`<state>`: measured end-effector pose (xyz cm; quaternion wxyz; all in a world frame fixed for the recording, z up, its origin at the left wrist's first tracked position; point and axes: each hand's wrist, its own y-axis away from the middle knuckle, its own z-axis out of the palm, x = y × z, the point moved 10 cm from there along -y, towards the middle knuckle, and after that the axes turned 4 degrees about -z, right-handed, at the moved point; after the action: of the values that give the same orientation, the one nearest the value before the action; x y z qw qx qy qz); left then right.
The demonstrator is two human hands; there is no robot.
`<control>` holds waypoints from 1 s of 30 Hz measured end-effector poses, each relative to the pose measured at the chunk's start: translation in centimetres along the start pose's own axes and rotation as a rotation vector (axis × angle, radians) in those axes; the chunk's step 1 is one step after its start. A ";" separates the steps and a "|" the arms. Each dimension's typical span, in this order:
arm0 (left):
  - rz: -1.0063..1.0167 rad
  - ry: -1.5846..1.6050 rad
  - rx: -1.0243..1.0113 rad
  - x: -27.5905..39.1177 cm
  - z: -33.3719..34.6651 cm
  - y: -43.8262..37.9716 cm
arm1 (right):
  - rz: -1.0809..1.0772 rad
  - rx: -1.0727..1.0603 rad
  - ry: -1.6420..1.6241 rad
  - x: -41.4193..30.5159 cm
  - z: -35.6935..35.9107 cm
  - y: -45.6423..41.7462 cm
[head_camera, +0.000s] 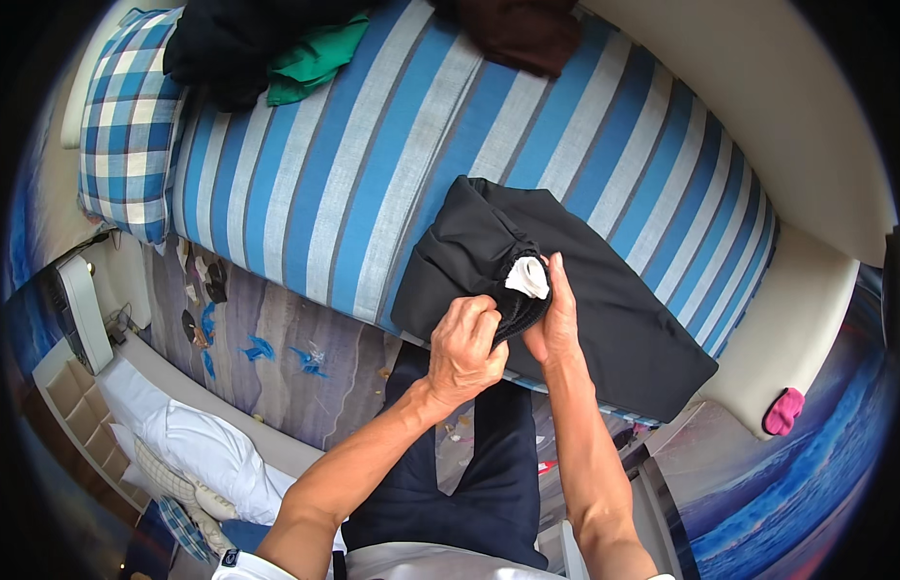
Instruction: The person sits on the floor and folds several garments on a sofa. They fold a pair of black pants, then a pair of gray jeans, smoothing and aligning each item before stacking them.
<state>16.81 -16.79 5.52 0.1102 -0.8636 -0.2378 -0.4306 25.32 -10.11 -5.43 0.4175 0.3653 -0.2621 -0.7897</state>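
A black garment (609, 297), perhaps trousers, lies partly folded on the striped bed sheet (363, 181) in front of me. Its gathered, ribbed-looking edge (521, 319) is bunched up between my hands. Inside that opening sits a piece of white material (527, 278); whether it is a label or a lining cannot be made out. My left hand (466, 351) pinches the edge from the left, its fingers curled tight. On the other side, my right hand (557, 319) grips the edge with the fingers extended upward and the thumb below.
A checked pillow (127, 130) is at the bed's left end. Dark clothes (225, 43), a green cloth (316, 61) and a brown garment (526, 32) lie along the far side. Blue scraps (258, 349) litter the floor. A pink cloth item (783, 412) rests on the bed frame.
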 end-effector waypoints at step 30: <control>0.007 -0.353 -0.330 -2.7 9.3 2.9 | -0.705 0.133 1.414 -6.3 -2.8 1.9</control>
<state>23.31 -16.50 -2.21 -0.0744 -0.9326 -0.1769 -0.3057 30.85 -6.02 -3.48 0.1873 0.8660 0.1497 -0.4388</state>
